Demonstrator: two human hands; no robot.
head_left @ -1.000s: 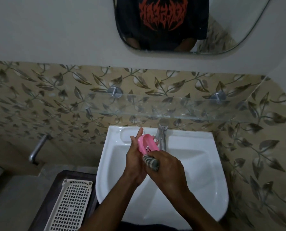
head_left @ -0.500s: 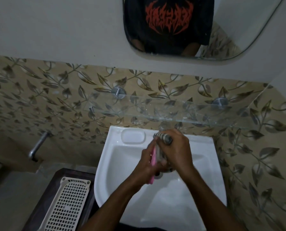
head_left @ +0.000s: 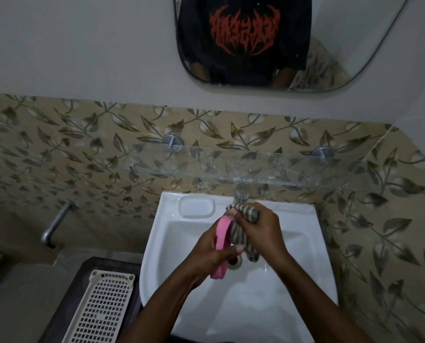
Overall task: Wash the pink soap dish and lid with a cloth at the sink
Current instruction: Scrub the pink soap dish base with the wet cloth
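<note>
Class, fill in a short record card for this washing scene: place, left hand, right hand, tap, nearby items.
place: white sink under a glass shelf
left hand: holds the pink soap dish on edge over the basin
right hand: presses a striped cloth against the dish
tap: no water visible
nearby items: cream perforated tray left of sink

Dim, flat light all round, no clear source; the white ceramic sink (head_left: 303,246) is the brightest thing, a soft sheen on its wet bowl; faint glints along the clear glass shelf (head_left: 231,169); lower left corner sinks into murk; wide-angle bending curves the leaf-patterned tile band (head_left: 58,149) at the edges; detail slightly soft and grainy.
</note>
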